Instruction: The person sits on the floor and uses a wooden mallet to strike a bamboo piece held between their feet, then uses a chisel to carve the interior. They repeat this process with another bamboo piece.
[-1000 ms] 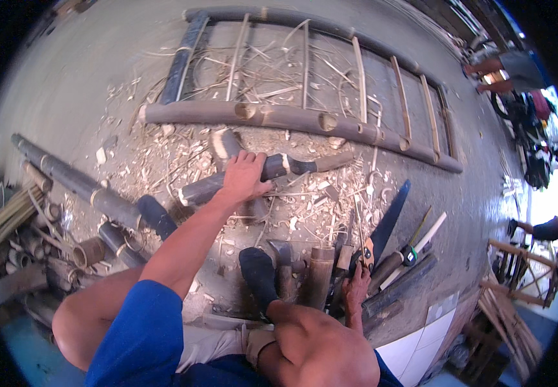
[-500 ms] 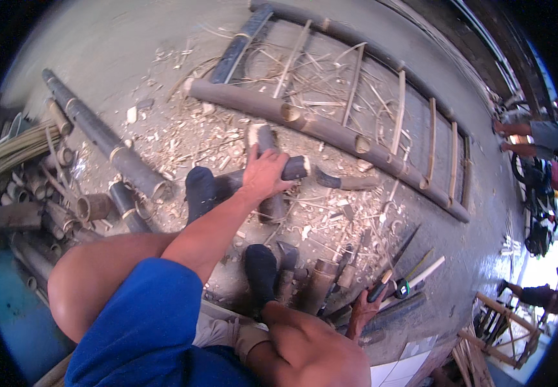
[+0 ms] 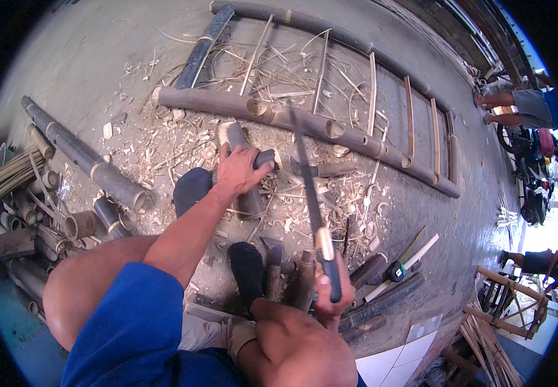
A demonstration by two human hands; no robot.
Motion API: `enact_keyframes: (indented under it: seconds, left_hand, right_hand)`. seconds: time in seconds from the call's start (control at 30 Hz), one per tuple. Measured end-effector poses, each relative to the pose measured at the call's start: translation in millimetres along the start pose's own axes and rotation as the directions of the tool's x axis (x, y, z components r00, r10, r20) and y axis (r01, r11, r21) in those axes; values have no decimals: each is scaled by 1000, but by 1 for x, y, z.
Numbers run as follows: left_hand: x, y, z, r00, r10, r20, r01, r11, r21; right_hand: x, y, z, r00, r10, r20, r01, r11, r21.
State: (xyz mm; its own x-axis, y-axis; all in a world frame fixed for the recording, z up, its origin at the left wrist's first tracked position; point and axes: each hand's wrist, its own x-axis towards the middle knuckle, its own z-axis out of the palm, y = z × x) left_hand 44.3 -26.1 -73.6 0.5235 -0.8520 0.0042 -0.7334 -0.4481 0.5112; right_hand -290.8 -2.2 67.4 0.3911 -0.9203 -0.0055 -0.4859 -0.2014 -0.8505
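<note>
My left hand (image 3: 239, 169) grips a short bamboo section (image 3: 243, 169) lying on the chip-strewn ground, fingers wrapped over its top. My right hand (image 3: 330, 293) holds the handle of a long thin saw (image 3: 310, 184), whose blade points away toward the bamboo ladder frame (image 3: 304, 122). The blade tip reaches the frame's near rail. My dark-shoed feet (image 3: 192, 187) rest beside the held piece and near my knee.
A hatchet (image 3: 317, 169) lies right of the held piece. Long bamboo poles (image 3: 85, 155) and cut tubes (image 3: 79, 224) pile at the left. Short bamboo pieces, a tape measure (image 3: 396, 272) and strips lie by my right hand. Other people stand at the far right (image 3: 517, 103).
My right hand has lifted the saw from the tool pile and raised it, blade pointing forward. My left hand stays on the short bamboo section; the view has tilted toward the ladder frame.
</note>
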Motion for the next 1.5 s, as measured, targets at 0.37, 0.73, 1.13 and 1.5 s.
enact_keyframes:
  seconds: [0.37,0.73,1.13,1.5]
  left_hand:
    - [17,12,15,999,-28,-34,34,979,200]
    - [17,13,18,989,-55,-134,79,981,177]
    - [17,8,26,988,-53,-143,78,982,174]
    - [16,2,19,996,12,-90,5,983,184]
  right_hand:
    - [5,16,32,976,-174,127,180,983,-30]
    - [50,-1,73,947,-274,165,275,961,18]
    - [22,4,45,957,-143,251,152,988,-15]
    - [-5,-5,28,962,-117,249,127,991,-28]
